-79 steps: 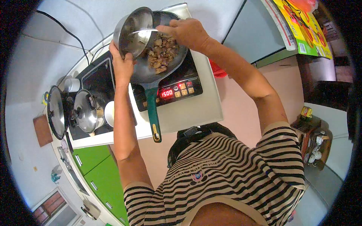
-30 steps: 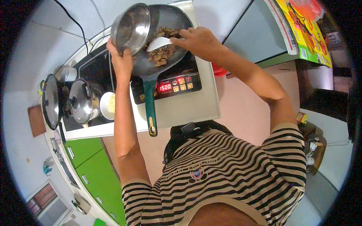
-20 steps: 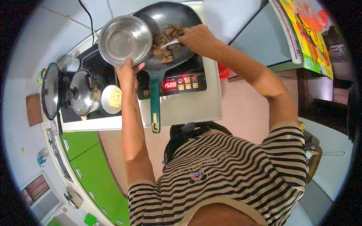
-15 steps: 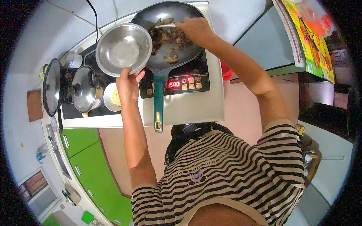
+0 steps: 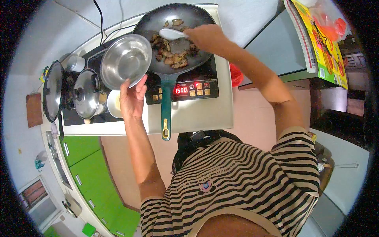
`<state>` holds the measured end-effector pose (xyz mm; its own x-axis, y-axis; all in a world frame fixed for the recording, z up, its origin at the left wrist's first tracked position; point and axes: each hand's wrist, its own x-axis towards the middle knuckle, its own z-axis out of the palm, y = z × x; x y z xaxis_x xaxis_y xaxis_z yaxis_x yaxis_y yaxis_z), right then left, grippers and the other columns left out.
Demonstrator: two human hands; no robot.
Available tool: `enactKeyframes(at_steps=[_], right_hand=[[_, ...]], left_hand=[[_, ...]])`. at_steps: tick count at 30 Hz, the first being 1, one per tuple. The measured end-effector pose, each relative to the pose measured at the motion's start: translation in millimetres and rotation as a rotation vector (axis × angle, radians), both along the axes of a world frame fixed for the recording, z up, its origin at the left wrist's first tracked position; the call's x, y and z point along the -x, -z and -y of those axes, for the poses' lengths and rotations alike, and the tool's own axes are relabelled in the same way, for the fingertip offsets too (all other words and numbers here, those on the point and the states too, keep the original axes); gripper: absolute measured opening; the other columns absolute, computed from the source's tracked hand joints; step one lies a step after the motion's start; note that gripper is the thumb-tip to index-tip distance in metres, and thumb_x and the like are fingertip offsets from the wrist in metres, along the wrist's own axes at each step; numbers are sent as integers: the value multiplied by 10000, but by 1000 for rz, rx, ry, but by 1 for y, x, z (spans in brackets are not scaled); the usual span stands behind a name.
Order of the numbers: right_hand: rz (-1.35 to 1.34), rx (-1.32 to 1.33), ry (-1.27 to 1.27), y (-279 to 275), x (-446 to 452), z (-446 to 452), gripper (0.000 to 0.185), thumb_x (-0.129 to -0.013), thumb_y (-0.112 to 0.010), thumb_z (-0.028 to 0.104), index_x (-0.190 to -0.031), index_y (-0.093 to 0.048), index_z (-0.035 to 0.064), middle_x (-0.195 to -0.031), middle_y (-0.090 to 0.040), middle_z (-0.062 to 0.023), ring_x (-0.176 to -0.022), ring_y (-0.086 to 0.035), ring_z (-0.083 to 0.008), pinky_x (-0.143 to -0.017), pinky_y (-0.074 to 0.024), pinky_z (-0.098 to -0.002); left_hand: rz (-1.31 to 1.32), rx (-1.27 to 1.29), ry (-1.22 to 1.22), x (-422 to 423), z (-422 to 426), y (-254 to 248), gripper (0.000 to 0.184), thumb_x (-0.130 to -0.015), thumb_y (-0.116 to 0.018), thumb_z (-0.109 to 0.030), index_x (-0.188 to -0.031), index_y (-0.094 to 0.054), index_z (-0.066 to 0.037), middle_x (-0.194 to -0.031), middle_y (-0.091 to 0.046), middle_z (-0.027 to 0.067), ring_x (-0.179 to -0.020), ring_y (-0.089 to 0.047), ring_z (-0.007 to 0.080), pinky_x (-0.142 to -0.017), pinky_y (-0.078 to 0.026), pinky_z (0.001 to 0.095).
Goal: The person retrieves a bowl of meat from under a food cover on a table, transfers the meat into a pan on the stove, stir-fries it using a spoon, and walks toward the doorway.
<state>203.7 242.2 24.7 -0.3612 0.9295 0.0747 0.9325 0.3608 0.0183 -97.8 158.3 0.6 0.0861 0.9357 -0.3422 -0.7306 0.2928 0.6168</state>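
My left hand [image 5: 133, 96] grips the rim of a metal bowl [image 5: 126, 61], which is tilted and shows no food inside. My right hand [image 5: 205, 37] holds a white spoon [image 5: 171, 34] over the dark wok [image 5: 177, 14]. Browned pieces of food [image 5: 175, 59] lie scattered in the wok, mostly on the side near its green handle [image 5: 166, 106]. Under the wok is an induction cooker [image 5: 185, 90] with a lit red display reading 1500.
Left of the bowl stand a lidded pot [image 5: 87, 94], an upright pan lid [image 5: 53, 91] and a white bowl [image 5: 114, 104] with pale yellow contents. A red item [image 5: 236, 75] is right of the counter. Yellow packaging [image 5: 323, 47] hangs at upper right.
The metal bowl has moved from over the wok's edge to its left and looks emptied of anything visible. The white spoon has moved through the food, which is spread differently.
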Motion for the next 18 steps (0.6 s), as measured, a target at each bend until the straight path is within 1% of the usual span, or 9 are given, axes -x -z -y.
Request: enactKeyframes(at_steps=[1,2,5,7,10,11,14,16,18], right_hand=[[-208,25,-62,2,9,6,223,-871,-479,259,-992,-649,180,-845,-684,-102,-783,-683,-303,-617,-554,-462],[-214,49,-71,14,19,5,190,-864,-505,253,-976,-645,192,-848,-684,-96,-781,-682,-302,-612,-553,-466],[-102,6,-81,30,18,-6,179,-851,-541,242,-975,-652,175,-804,-683,-102,-758,-684,-298,-603,-554,-458],[-29,0,101,22,-3,-15,175,-832,-574,228,-964,-657,147,-780,-683,-111,-749,-686,-298,-599,-556,-446],[-25,-102,173,20,-33,-15,172,-822,-583,220,-942,-659,124,-769,-683,-125,-750,-688,-303,-593,-555,-447],[53,-72,142,27,-41,-15,244,-833,-533,161,-1062,-614,138,-754,-671,-108,-703,-675,-297,-527,-522,-435],[28,26,92,24,-23,10,255,-836,-527,157,-1074,-616,146,-754,-671,-111,-700,-675,-294,-521,-519,-431],[-86,73,55,0,-1,38,279,-842,-525,170,-1103,-626,183,-782,-678,-119,-708,-673,-301,-560,-529,-439],[-81,213,-28,2,11,49,287,-837,-532,178,-1107,-628,198,-792,-679,-123,-709,-671,-306,-585,-533,-444]], left_hand=[[-3,-5,4,-5,-3,-2,485,-865,-582,-134,-1264,-386,60,-1176,-554,252,-959,-645,363,-640,-623,325],[-8,-3,4,-11,-4,-4,485,-865,-582,-134,-1264,-386,60,-1176,-554,252,-959,-645,363,-640,-623,325],[-181,-56,-25,-21,-6,-10,482,-855,-598,-103,-1256,-384,59,-1149,-565,243,-941,-650,360,-633,-622,302],[-217,-59,-30,-19,-5,-10,475,-855,-598,-103,-1247,-389,64,-1140,-570,241,-939,-651,360,-635,-621,303],[-220,-53,-39,-19,-5,-7,460,-856,-600,-106,-1230,-402,73,-1126,-577,238,-936,-653,358,-636,-621,303],[-196,-42,-48,-19,-5,-7,452,-856,-601,-108,-1222,-409,76,-1122,-578,238,-934,-653,356,-635,-621,302],[-201,-31,-73,-20,-3,-8,440,-865,-600,-130,-1211,-419,71,-1126,-576,240,-942,-651,356,-639,-621,309],[-212,-21,-70,-13,-3,-5,452,-874,-597,-156,-1218,-412,71,-1137,-568,247,-948,-648,362,-643,-623,320],[-107,-52,-42,-6,-3,-5,455,-879,-590,-170,-1221,-411,71,-1148,-563,248,-948,-648,360,-648,-623,326]])
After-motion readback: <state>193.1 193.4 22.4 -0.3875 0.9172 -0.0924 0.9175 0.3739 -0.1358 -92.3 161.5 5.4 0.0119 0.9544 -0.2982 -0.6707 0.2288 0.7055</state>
